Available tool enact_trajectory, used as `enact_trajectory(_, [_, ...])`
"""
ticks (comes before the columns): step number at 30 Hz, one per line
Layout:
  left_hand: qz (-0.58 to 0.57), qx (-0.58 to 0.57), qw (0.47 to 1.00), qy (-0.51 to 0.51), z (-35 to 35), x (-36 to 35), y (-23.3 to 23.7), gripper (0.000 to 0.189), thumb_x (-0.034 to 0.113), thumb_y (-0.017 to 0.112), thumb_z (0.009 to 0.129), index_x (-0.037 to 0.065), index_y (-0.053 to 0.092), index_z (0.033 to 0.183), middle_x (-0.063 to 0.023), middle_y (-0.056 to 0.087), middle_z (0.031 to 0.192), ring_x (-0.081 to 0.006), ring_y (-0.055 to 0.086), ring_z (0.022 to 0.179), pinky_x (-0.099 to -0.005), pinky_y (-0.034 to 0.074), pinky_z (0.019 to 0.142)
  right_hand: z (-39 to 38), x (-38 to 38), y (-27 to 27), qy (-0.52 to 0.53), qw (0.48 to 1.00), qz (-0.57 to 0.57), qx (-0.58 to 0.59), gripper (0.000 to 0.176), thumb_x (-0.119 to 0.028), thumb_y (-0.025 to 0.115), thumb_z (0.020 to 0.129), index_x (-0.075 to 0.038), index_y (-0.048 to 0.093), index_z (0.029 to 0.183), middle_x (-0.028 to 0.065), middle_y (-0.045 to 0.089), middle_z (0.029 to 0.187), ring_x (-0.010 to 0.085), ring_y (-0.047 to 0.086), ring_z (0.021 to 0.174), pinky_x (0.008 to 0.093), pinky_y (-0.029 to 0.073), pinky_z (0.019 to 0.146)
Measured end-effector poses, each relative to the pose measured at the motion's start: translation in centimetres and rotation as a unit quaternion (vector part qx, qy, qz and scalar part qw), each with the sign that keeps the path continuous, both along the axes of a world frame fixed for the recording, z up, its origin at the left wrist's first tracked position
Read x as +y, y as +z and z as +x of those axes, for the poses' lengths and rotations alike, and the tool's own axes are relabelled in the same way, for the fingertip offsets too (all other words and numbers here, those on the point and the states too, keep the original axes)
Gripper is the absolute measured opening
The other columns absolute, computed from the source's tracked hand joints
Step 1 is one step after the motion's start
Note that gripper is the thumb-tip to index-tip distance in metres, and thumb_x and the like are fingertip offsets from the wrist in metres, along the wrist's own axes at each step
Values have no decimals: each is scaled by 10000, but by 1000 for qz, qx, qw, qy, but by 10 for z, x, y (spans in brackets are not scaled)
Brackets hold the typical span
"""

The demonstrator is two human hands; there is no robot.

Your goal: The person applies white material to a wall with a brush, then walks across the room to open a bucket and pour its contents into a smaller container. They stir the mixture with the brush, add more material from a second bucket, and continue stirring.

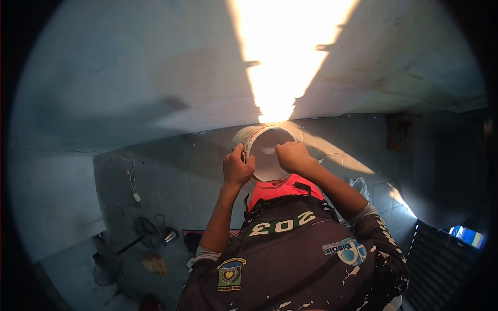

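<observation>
A round bucket (249, 136) with a stained, pale rim is tilted so that its opening faces me, in front of my body. Its inside looks grey-brown. My left hand (239, 167) grips the bucket's left rim, with the fingers curled over the edge. My right hand (293, 157) is closed at the right side of the opening, over the inside. A small pale piece shows beside its fingertips, too unclear to name. Bright red-pink cloth (282, 189) lies just below the bucket.
A pale wall (129, 93) rises ahead, with a bright strip of light. On the tiled floor (171, 166) at left are a white cable end (136, 197), a standing fan (108, 267) and a brown item (154, 264). Dark slats (441, 269) and a lit screen (467, 236) are at right.
</observation>
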State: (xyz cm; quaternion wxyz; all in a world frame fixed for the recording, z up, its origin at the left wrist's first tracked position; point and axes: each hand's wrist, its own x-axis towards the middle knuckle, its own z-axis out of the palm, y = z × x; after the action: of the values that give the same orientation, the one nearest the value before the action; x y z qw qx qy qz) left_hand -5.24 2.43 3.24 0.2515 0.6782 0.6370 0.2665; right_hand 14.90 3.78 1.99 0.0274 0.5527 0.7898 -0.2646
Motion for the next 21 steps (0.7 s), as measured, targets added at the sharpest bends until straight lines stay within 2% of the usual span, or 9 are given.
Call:
enact_trajectory(5, [-13,2,1000,4,23,0,7,198,178,620,755,7,525,784,-221,602,677,-419,636,669,-457,493,597,57,-1,11,-36,991,-71,108,249,-196,530,887,-6,669,967,205,696,866,356,699,838,466,538,748])
enact_trajectory(7, [-35,-11,999,24,34,0,9,219,187,622,747,-5,519,769,-220,588,666,-393,626,632,-440,487,587,89,0,19,-96,935,-244,239,292,-252,523,938,4,647,1002,160,696,842,267,684,704,401,533,645])
enact_trajectory(8, [-31,-7,999,21,38,0,11,219,187,622,747,-5,519,769,-220,588,666,-393,626,632,-440,487,587,104,-2,14,-96,935,-239,244,292,-252,523,938,4,647,1002,160,696,842,267,684,704,401,533,645])
enact_trajectory(11, [-64,2,997,43,50,0,5,232,185,625,737,-12,503,745,-198,559,637,-291,583,562,-410,467,568,146,-17,-14,-128,801,-377,447,299,-270,489,1004,-7,597,1096,25,626,740,43,455,504,204,380,459])
enact_trajectory(13, [-72,-26,995,59,52,-2,0,242,179,627,732,-15,482,725,-157,515,606,-193,502,540,-377,438,545,165,-31,-31,-129,749,-392,518,293,-262,488,1007,-8,592,1109,21,622,740,39,445,494,200,366,451])
enact_trajectory(17, [-69,-30,996,54,53,1,-13,243,163,630,734,-17,468,722,-121,486,592,-138,455,558,-347,413,529,179,-55,-40,-164,627,-409,643,272,-230,500,1008,-11,577,1150,18,621,758,27,428,486,193,343,441])
enact_trajectory(18, [-69,-46,995,52,54,2,-12,239,158,630,735,-19,469,725,-112,479,589,-129,451,561,-337,409,525,179,-53,-36,-163,628,-403,645,272,-230,500,1008,-11,577,1150,18,621,758,27,428,486,193,343,441])
enact_trajectory(20, [-76,-52,994,52,47,1,-8,235,152,630,736,-20,471,728,-103,472,586,-119,447,565,-327,404,522,167,-58,-26,-176,735,-316,574,272,-240,522,1001,-22,588,1150,0,613,762,28,459,536,188,356,472])
enact_trajectory(21, [-66,-44,996,37,50,3,2,226,144,629,737,-21,475,734,-106,486,591,-108,454,577,-324,406,526,156,-54,-26,-183,812,-233,503,269,-233,577,956,-23,602,1124,68,659,779,133,599,611,287,454,517])
